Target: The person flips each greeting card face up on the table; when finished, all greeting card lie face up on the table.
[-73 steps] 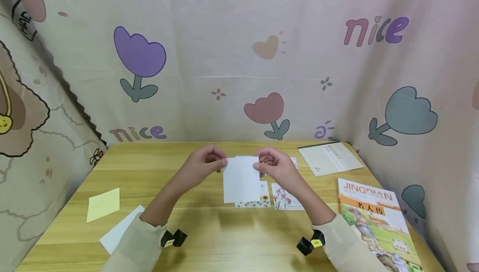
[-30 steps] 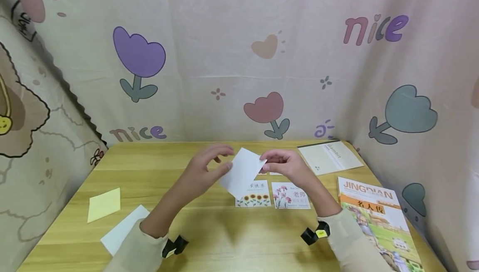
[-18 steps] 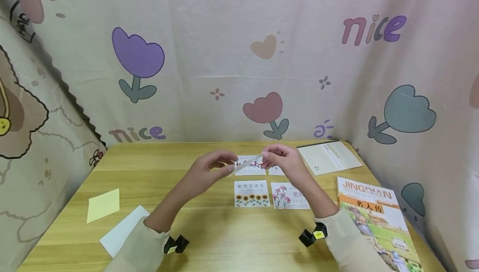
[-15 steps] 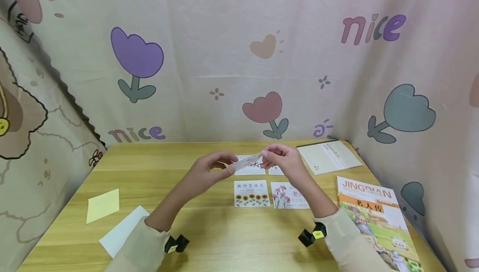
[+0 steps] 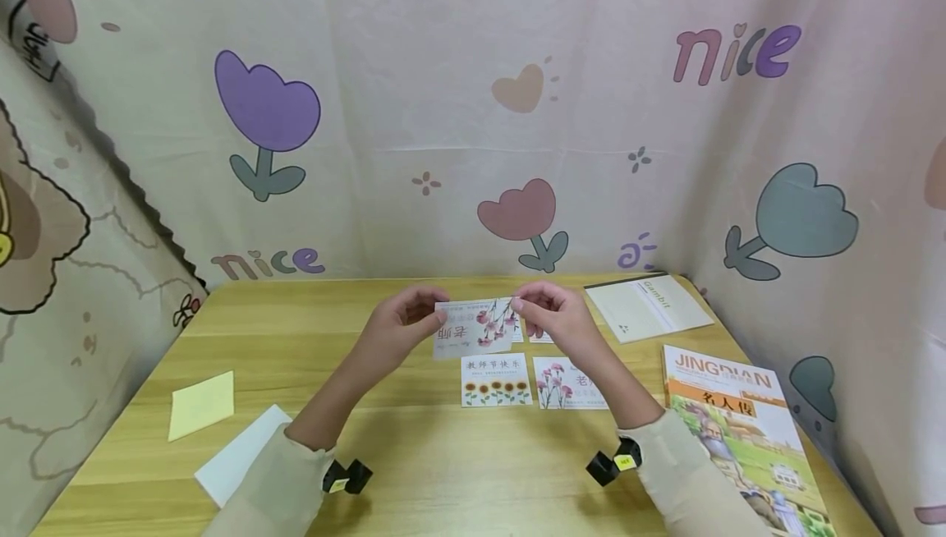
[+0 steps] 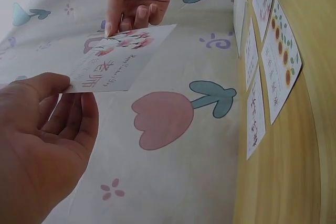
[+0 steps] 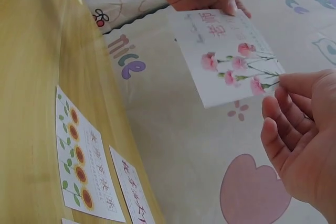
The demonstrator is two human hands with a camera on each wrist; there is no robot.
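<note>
Soft cloth walls (image 5: 473, 110) with tulips, hearts and the word "nice" stand all around a small wooden table (image 5: 414, 471).

Both hands are up above the middle of the table, and they hold one card between them. It is a carnation card (image 5: 475, 328) with pink flowers and red writing, and its picture side faces up. The writing looks upside down in the head view. The left hand (image 5: 400, 328) pinches the card's left edge with thumb on top and fingers under it. The right hand (image 5: 548, 317) pinches the card's right edge at the flower end with thumb and first finger, and its other fingers are loosely curled. The card is in the air, not touching the table.

Just below the held card lie two cards flat on the table, side by side. One is a sunflower card (image 5: 496, 379) and the other is a pink flower card (image 5: 569, 383). More cards peek out behind the held one, but they are mostly hidden.

Near the right back corner lies a pale notebook (image 5: 649, 308). A book with an orange cover (image 5: 739, 422) lies at the right front. Far to the left lie a yellow sticky note (image 5: 202, 404) and a white sheet (image 5: 236, 453).
</note>
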